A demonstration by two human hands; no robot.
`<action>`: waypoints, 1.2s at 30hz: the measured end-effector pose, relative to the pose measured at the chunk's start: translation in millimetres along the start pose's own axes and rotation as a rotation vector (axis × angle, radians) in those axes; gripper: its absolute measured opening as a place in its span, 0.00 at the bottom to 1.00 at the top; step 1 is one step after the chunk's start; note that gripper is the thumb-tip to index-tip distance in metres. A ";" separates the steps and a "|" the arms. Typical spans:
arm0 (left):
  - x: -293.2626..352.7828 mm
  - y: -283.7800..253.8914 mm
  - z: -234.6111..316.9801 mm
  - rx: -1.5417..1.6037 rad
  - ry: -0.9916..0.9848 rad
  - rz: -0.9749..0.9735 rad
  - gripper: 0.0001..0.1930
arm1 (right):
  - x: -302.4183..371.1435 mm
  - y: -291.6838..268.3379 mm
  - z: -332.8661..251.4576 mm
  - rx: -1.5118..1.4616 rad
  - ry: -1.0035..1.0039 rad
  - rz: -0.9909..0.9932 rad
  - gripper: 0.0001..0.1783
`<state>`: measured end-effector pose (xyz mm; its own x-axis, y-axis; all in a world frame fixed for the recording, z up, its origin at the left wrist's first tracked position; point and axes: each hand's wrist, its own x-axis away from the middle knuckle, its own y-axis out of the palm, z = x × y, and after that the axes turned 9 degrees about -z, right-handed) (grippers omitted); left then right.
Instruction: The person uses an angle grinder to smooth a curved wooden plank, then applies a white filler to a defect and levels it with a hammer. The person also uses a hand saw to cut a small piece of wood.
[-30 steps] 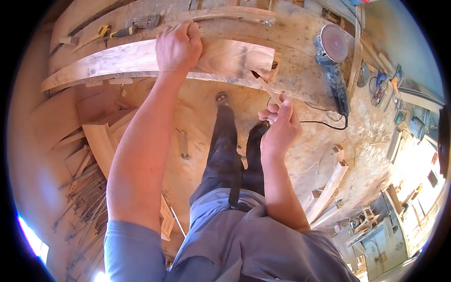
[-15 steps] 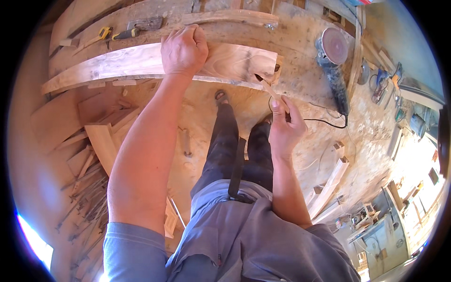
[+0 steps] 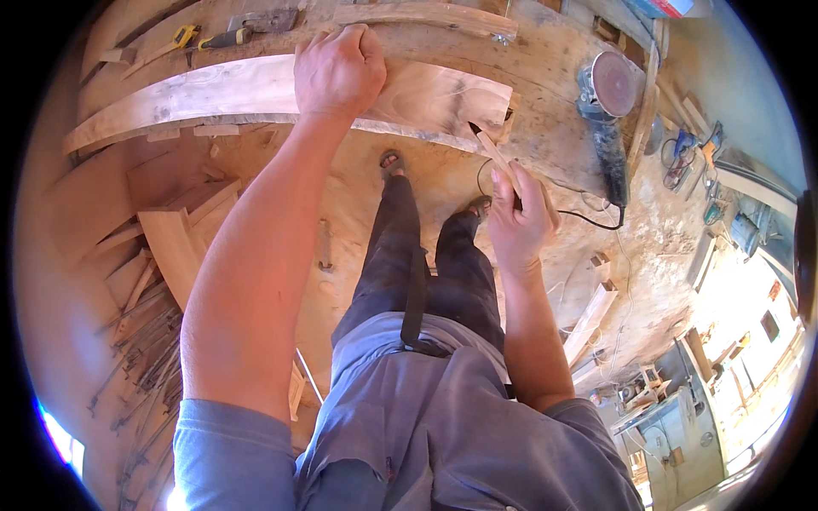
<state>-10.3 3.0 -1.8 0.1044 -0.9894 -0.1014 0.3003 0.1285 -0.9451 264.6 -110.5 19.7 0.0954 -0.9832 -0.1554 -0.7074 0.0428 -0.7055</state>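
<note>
Wooden and pale, the board (image 3: 251, 89) lies on the tabletop (image 3: 550, 111); on my feed the left hand (image 3: 341, 72) clasps it, presumably bracing. Farther right, the right hand (image 3: 521, 213) pinches a dark-tipped stick (image 3: 494, 153) by the board's right end, seemingly for control.

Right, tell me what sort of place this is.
Probably a woodworking shop: a long wooden board lies under the left hand, a disc grinder rests on the workbench, and cut timber lies on the floor.
</note>
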 end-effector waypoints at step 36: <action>2.2 -4.1 -0.2 0.008 -0.142 -0.066 0.16 | -16.8 -76.5 -25.9 0.343 0.115 -0.681 0.10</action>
<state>-11.5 0.3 1.8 0.2166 -0.9762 0.0063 0.3184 0.0645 -0.9457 299.0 -101.8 94.2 0.3455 -0.8235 0.4499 -0.2603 -0.5447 -0.7972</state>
